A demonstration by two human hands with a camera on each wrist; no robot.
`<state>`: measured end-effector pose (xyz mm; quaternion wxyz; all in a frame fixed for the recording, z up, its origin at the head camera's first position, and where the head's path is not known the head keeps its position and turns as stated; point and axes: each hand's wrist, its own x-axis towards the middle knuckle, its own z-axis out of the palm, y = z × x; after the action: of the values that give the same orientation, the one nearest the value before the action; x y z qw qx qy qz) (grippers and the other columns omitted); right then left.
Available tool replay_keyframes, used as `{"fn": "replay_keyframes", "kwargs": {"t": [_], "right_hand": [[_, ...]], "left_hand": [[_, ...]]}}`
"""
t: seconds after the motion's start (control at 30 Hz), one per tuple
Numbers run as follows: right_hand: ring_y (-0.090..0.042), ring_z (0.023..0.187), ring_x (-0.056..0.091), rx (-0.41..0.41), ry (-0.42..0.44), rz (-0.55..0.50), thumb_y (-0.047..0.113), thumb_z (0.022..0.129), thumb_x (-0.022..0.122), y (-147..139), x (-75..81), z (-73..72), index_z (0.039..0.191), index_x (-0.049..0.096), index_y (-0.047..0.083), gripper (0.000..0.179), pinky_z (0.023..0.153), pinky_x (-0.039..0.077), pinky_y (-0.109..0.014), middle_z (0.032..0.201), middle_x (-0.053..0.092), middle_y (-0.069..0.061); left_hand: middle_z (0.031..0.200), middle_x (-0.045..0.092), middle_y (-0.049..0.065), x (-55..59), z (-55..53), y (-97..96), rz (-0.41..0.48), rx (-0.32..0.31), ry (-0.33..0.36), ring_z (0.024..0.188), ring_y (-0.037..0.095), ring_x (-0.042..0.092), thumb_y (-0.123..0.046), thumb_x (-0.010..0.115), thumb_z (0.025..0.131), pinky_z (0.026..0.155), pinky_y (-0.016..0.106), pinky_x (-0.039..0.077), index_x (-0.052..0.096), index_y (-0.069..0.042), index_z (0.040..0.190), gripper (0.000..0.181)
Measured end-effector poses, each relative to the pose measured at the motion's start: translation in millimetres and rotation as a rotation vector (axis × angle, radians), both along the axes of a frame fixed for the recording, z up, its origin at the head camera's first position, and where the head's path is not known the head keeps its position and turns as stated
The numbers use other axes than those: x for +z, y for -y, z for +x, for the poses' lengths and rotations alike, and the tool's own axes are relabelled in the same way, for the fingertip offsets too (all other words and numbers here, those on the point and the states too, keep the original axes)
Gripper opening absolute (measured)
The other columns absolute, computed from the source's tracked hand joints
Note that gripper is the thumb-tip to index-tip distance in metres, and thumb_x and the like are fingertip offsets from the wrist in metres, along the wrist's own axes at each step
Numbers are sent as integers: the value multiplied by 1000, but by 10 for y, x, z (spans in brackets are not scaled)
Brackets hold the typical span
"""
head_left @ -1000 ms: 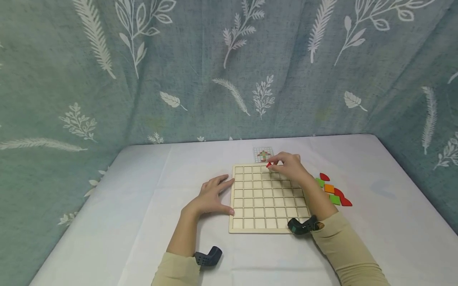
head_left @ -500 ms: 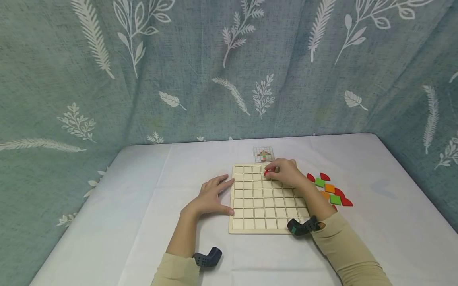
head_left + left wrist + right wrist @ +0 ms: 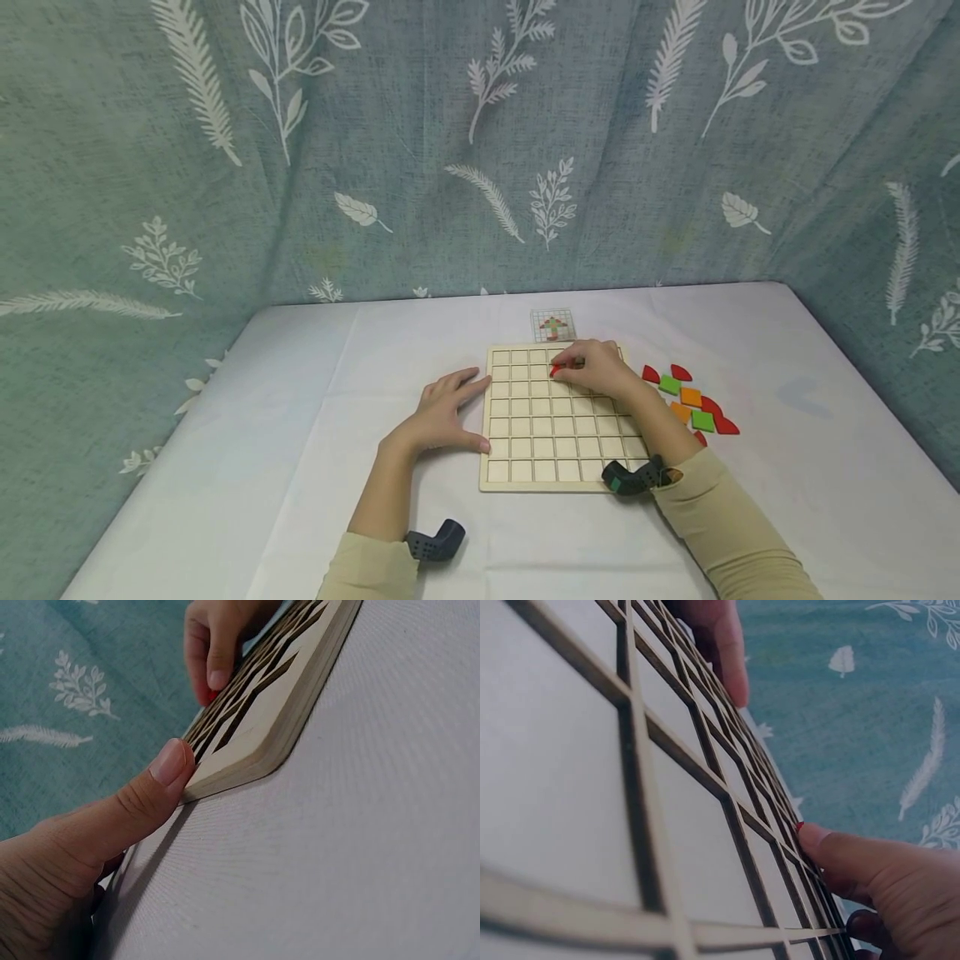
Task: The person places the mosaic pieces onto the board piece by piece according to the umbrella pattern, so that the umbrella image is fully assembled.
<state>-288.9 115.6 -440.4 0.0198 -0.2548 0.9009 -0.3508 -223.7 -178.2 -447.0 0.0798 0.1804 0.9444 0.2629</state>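
A pale wooden grid board (image 3: 542,427) lies flat on the white-covered table. My right hand (image 3: 597,367) pinches a small red piece (image 3: 555,370) between thumb and fingertips, low over cells in the board's far part. In the left wrist view the red piece (image 3: 213,695) shows only as a sliver under the right fingertips. My left hand (image 3: 442,414) rests at the board's left edge, fingers spread, with thumb and index finger touching the side. The left thumb (image 3: 171,763) lies against the board's corner in the left wrist view.
Beyond the board's far edge lies a pattern card (image 3: 553,325) with a coloured figure. Right of the board are loose flat pieces, among them a green square (image 3: 702,421), an orange square (image 3: 691,397) and a red piece (image 3: 681,372). A leaf-patterned curtain (image 3: 420,150) hangs behind the table.
My right hand has moved the red piece from the board's far edge a little nearer and to the left, lower over the cells. The left hand has stayed in place.
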Motion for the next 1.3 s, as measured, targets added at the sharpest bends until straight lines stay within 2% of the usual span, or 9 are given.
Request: {"fn": "replay_keyframes", "kwargs": {"t": [0.2, 0.5, 0.63, 0.9, 1.3], "right_hand": [[-21, 89, 60, 5, -9, -2, 26, 83, 73, -22, -18, 6, 104, 74, 15, 24, 91, 26, -51, 101, 70, -2], [-11, 70, 53, -4, 19, -30, 27, 83, 73, -51, 37, 7, 108, 72, 14, 28, 83, 22, -45, 81, 65, 4], [-13, 66, 48, -18, 11, -28, 26, 83, 73, -89, 69, 15, 109, 72, 11, 30, 81, 21, -45, 77, 62, 4], [-17, 65, 43, -47, 18, -91, 24, 84, 72, -221, 98, 70, 110, 71, 7, 30, 82, 18, -48, 79, 60, 1], [-20, 68, 41, -160, 55, -66, 22, 84, 73, -518, 166, 209, 113, 69, 5, 35, 79, 16, -45, 80, 58, 0]], "left_hand": [[154, 26, 3, 5, -4, -4, -4, -13, -12, 142, 26, 19, -61, 83, 51, 111, 49, 17, 40, -24, 145, 110], [155, 25, 3, -4, -30, 12, -16, -9, -24, 142, 26, 18, -62, 82, 51, 112, 49, 16, 38, -25, 146, 111], [155, 24, 3, -15, -37, 15, -20, -20, -27, 143, 27, 18, -62, 82, 53, 112, 50, 15, 37, -25, 146, 110], [155, 24, 3, -19, -40, 15, -21, -13, -17, 143, 27, 17, -63, 82, 52, 113, 50, 14, 38, -25, 146, 111], [155, 25, 4, -15, -19, -7, -14, -5, -12, 143, 27, 18, -62, 82, 50, 113, 49, 14, 39, -24, 145, 111]]}}
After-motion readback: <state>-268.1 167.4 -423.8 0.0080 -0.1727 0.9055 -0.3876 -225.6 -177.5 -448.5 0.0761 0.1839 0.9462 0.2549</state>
